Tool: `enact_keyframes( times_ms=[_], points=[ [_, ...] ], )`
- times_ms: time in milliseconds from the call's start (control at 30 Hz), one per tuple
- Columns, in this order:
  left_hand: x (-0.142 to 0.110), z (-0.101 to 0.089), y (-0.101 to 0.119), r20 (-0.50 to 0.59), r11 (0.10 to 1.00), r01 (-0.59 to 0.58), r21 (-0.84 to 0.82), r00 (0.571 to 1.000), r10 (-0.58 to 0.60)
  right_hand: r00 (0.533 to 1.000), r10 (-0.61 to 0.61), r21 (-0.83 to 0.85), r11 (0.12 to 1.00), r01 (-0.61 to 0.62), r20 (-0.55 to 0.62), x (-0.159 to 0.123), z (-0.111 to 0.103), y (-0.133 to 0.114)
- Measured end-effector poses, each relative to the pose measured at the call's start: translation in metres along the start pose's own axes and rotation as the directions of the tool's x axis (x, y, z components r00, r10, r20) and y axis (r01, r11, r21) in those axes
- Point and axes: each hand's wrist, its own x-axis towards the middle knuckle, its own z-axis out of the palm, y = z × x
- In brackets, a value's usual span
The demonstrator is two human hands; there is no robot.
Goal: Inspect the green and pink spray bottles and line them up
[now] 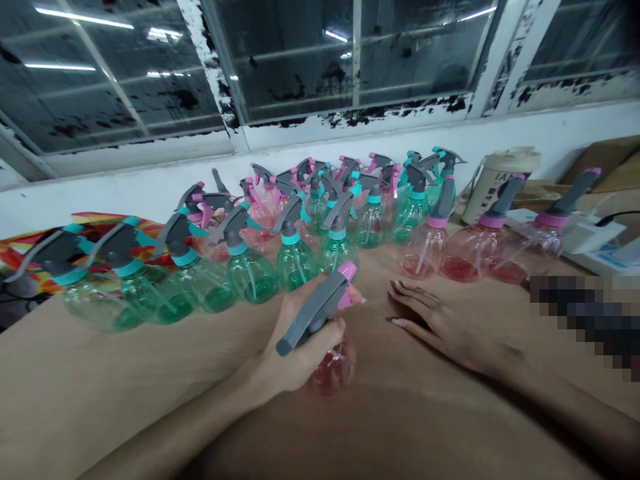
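My left hand [295, 350] is wrapped round the neck of a pink spray bottle [333, 367] with a grey trigger head [315, 308], held upright on the brown table [125, 387]. Beside it, a little to the right, my right hand [440, 323] lies flat on the table with its fingers stretched out, holding nothing. Just beyond both hands stands a row of green spray bottles [250, 273] with grey and teal heads. To the right of that row stand pink spray bottles [425, 250].
Several more green and pink bottles crowd the back of the table below a window wall [350, 127]. A cream lidded cup [495, 180] and white boxes [585, 233] sit at the right. Colourful cloth [20, 257] lies at the far left.
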Motion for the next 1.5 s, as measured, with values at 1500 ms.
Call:
enact_keyframes(
  times_ms=[1500],
  points=[
    [-0.008,0.035,-0.072,0.184,0.882,-0.318,0.348,0.946,0.268,0.946,0.231,-0.126,0.956,-0.264,-0.229,0.039,-0.050,-0.049]
  ],
)
